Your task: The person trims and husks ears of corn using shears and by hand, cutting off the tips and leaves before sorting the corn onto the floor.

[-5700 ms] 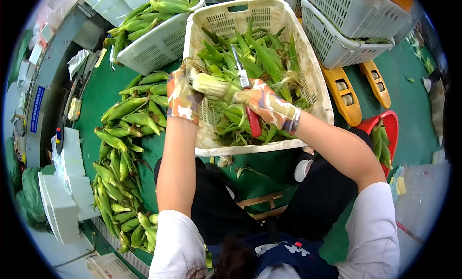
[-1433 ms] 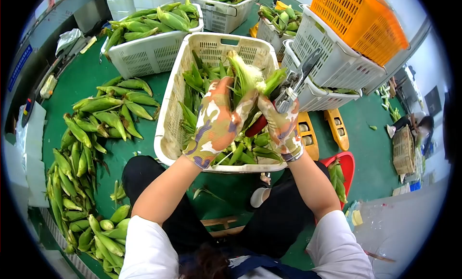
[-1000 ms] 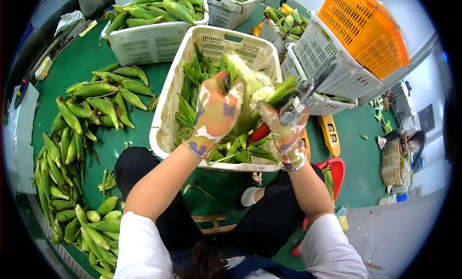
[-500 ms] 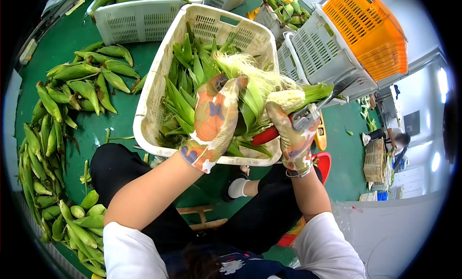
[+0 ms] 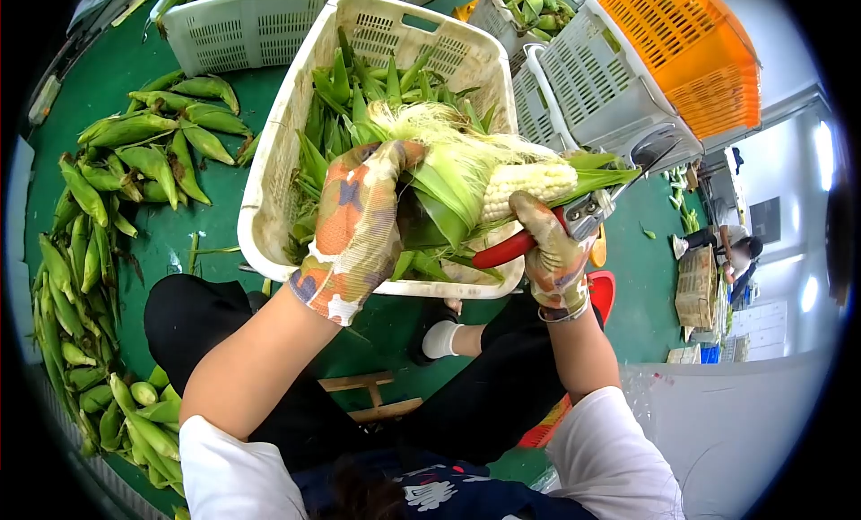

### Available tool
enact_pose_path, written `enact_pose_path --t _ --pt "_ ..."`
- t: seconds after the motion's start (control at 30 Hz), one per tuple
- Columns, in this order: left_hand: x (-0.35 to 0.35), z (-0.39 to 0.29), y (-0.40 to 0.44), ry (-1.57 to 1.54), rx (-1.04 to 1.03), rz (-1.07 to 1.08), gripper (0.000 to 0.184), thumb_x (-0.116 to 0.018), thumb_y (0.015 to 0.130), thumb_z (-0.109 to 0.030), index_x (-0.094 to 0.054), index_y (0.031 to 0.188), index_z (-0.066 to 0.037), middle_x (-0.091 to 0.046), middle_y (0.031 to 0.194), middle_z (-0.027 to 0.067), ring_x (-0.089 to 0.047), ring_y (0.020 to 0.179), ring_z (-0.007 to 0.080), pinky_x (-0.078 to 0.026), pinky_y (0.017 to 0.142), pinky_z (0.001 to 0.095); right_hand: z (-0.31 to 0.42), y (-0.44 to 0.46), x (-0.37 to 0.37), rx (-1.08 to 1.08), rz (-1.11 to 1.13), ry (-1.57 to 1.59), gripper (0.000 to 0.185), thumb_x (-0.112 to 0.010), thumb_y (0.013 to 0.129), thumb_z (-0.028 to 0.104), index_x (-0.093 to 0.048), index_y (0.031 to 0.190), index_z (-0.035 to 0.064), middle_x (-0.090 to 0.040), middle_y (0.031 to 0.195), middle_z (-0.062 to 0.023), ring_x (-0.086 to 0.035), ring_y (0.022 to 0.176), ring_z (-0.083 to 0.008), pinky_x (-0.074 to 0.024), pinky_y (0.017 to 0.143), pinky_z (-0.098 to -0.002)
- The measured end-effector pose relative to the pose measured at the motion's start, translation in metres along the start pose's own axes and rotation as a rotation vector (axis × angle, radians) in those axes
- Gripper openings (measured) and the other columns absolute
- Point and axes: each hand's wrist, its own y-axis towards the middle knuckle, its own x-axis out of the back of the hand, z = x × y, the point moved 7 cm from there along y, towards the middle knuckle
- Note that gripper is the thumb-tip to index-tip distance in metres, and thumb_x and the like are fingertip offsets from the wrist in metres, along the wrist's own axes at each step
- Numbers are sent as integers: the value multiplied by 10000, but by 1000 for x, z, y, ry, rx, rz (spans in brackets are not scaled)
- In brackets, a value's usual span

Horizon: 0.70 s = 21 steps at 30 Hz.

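A half-husked ear of corn (image 5: 531,188) lies across the space between my hands, its pale kernels bared toward the right. My left hand (image 5: 359,220), in a camouflage-patterned glove, is closed on the peeled green husk (image 5: 444,193) and its silk. In my gloved right hand (image 5: 549,251) are pruning shears (image 5: 507,250) with a red handle. Their metal blades point up and right, near the ear's leafy end. The right thumb presses against the kernels, while the other fingers of that hand are partly hidden.
Below the ear stands a white crate (image 5: 273,175) holding stripped husks (image 5: 359,94). Unhusked corn (image 5: 148,161) is heaped on the green floor at left. More crates (image 5: 587,76) and an orange crate (image 5: 682,54) stand at upper right. A person (image 5: 737,255) works farther off at right.
My left hand has moved left and slightly down with the husk, and more of the kernels show. The right hand with the shears has shifted only a little.
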Motion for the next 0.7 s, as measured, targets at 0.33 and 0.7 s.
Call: enact_pose_path --t 0.33,0.7 --pt "-17 -17 -11 767 -593 187 330 -576 848 -139 -472 1084 66 -609 862 106 -572 756 144 -451 702 266 2 -6 4 -57 288 -484 403 -712 705 95 -543 1061 11 -605 1007 -72 -588 905 -188 -477 821 -329" --pt "-207 8 -97 1628 -1378 796 271 -686 673 5 -591 927 26 -602 967 179 -600 848 281 -476 734 328 34 -27 38 388 91 -69 554 -721 686 291 -513 1133 38 -530 1140 -131 -513 1028 -259 -395 919 -360"
